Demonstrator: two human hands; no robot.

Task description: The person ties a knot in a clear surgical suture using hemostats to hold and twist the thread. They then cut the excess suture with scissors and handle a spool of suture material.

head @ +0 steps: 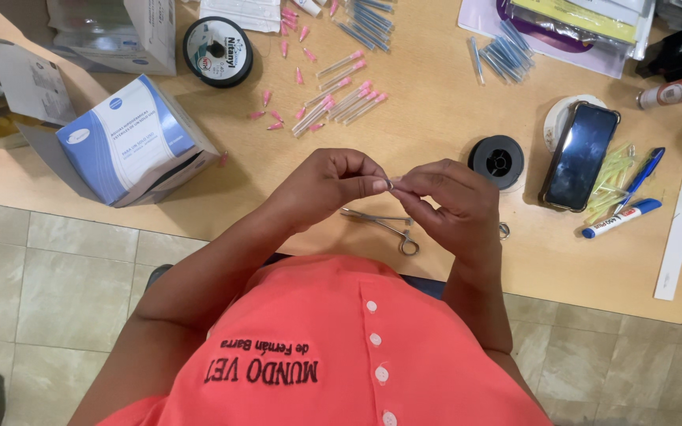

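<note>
Both hands meet above the front edge of the light wooden tabletop [451,118], in front of the coral-pink buttoned shirt [341,347] of the person wearing the camera. The left hand [329,185] is clenched into a pinch, thumb and forefinger pressed together on a very small, pale, slender item [389,184] whose kind cannot be told at this size. The right hand [451,197] is likewise pinched, its fingertips closing on the same small item from the opposite side, so that the item sits exactly at the meeting point of the two grips, with only a sliver visible between the fingertips. Directly below the hands, a pair of steel scissor-handled forceps [384,225] lies flat on the tabletop, apart from both hands and partly hidden by the right hand. Just beyond the right hand stands a small black spool [497,160], and next to it a dark smartphone [579,156] rests face up, overlapping a white round object. Farther up the tabletop lies a scatter of pink-hubbed capped needles [333,99], well apart from the hands, with a group of blue-hubbed capped needles [503,55] to the right of them. A blue and white cardboard box [132,138] lies tilted near the left edge, and a black-rimmed reel with a white label [217,51] sits beyond it. A blue and white marker pen [621,218] lies to the right of the smartphone
</note>
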